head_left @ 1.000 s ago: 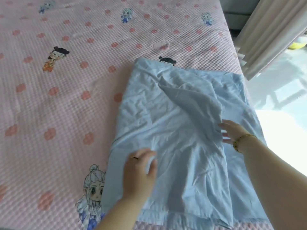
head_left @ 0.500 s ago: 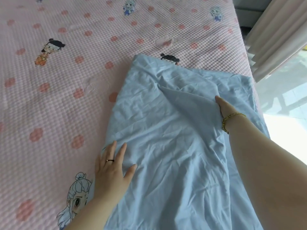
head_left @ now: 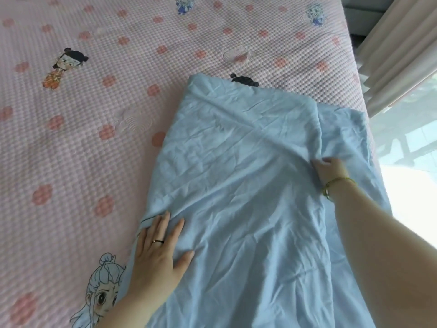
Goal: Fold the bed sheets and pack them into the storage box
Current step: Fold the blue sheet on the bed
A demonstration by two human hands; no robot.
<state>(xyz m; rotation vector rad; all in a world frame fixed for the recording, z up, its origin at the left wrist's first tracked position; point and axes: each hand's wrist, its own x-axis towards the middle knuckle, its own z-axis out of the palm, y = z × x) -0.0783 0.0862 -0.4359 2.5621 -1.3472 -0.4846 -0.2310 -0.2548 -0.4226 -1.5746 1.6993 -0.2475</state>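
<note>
Blue sheet (head_left: 241, 185) on bed (head_left: 94, 114). Left hand (head_left: 158, 252) flat, fingers spread, pressing sheet's left edge. Right hand (head_left: 332, 170) at sheet's right fold; grip cannot be told.

A: Where does the light blue crumpled cotton sheet (head_left: 248, 185) lie?
B: On the pink quilted bed cover (head_left: 82, 138), toward its right side, with the cream pleated curtain (head_left: 397, 55) further right.
A: The hands?
B: Left hand (head_left: 158, 254) on its left edge, right hand (head_left: 331, 169) at its right.

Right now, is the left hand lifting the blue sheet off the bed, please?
No, the left hand lies flat with straight, spread fingers on the blue sheet, which rests on the bed.
</note>
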